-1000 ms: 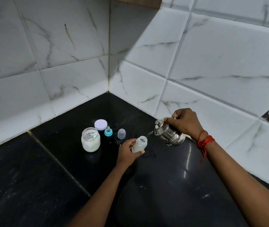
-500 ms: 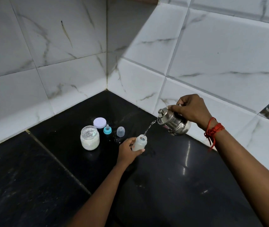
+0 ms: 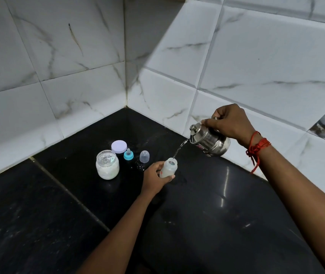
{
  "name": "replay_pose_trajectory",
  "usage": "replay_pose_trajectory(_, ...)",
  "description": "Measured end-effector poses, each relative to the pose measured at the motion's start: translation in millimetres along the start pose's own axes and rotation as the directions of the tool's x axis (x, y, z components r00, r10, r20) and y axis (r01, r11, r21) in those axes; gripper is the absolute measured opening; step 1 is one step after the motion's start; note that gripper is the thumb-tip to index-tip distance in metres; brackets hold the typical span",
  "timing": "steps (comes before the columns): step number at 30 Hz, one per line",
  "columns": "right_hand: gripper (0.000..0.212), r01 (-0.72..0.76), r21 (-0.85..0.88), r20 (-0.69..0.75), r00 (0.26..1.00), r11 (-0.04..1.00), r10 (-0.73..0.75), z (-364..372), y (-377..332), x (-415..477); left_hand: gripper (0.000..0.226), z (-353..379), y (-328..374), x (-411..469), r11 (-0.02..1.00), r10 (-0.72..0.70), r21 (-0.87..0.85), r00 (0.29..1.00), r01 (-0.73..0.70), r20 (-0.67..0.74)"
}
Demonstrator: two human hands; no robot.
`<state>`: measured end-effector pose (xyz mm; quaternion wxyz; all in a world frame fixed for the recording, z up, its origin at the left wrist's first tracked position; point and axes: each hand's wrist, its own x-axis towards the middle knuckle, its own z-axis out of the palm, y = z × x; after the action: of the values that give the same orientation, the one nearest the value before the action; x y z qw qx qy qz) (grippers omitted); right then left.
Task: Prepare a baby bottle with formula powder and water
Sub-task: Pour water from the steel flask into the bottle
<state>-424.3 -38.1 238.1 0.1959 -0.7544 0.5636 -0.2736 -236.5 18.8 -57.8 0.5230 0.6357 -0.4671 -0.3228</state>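
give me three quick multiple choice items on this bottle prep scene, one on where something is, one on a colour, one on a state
1. Where does the white jar lid lie?
A. on the counter behind the powder jar
B. screwed onto the jar
C. in the left hand

2. What colour is the collar of the bottle nipple?
A. red
B. teal
C. yellow

3. What is the steel pot doing?
A. standing upright on the counter
B. lying empty on its side
C. tilted, pouring water into the baby bottle

Answers:
1 A, the lid rests on the black counter just beyond the open jar.
2 B, its ring is teal.
3 C, the right hand tips it and a stream runs to the bottle mouth, which the left hand steadies.
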Motion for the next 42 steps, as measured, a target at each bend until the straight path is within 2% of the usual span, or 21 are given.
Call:
replay_pose_trajectory(20,0.029,0.018,-0.019,0.013,1.0,1.0,-0.018,-6,-7,-4,0.059,-1,8,-7,1.0,0.008,-0.014,1.0,-0.008,-0.008)
replay_pose_trajectory(42,0.033,0.044,-0.02,0.004,0.999,0.999,-0.044,-16,-5,-15,0.055,2,23,-18,0.997,0.079,-0.007,0.996,-0.079,-0.034)
